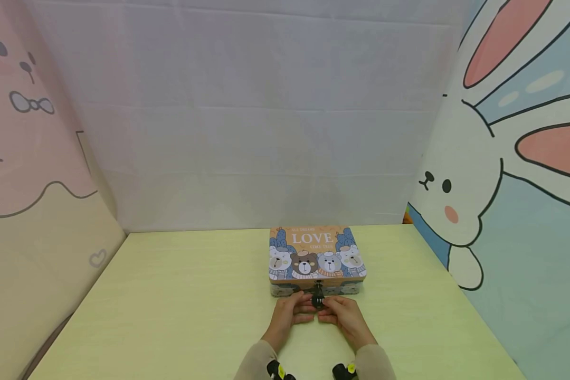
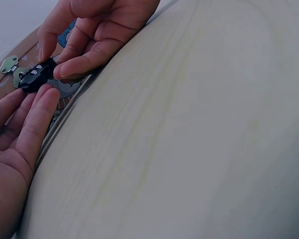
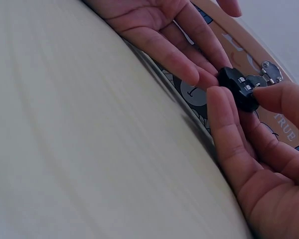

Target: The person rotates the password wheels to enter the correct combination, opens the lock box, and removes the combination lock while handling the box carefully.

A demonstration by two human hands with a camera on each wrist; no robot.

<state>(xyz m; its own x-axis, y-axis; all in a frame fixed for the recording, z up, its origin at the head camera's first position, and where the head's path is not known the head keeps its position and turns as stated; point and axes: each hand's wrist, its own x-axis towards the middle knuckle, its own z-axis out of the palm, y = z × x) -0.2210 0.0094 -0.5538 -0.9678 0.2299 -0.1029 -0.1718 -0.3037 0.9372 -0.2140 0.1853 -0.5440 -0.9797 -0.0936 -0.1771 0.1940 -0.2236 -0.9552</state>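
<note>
A small black combination padlock (image 1: 317, 301) with white marks on its dials hangs at the metal hasp (image 3: 271, 72) on the front of a tin box (image 1: 317, 253). My right hand (image 1: 344, 316) pinches the padlock (image 3: 238, 89) between thumb and fingers. From the other side my left hand (image 1: 287, 316) touches it with nearly straight fingertips. The left thumb stands away from the padlock in the right wrist view. In the left wrist view the left hand (image 2: 12, 154) lies below the padlock (image 2: 37, 75) and the right hand (image 2: 102, 35) above it. The shackle is mostly hidden.
The tin box's lid is down, printed with bears and the word LOVE. It stands on a pale yellow table (image 1: 185, 301) before a white cloth backdrop (image 1: 266, 121). Printed cartoon sheets (image 1: 518, 237) flank the table. Black wrist devices (image 1: 344, 371) sit at both sleeves.
</note>
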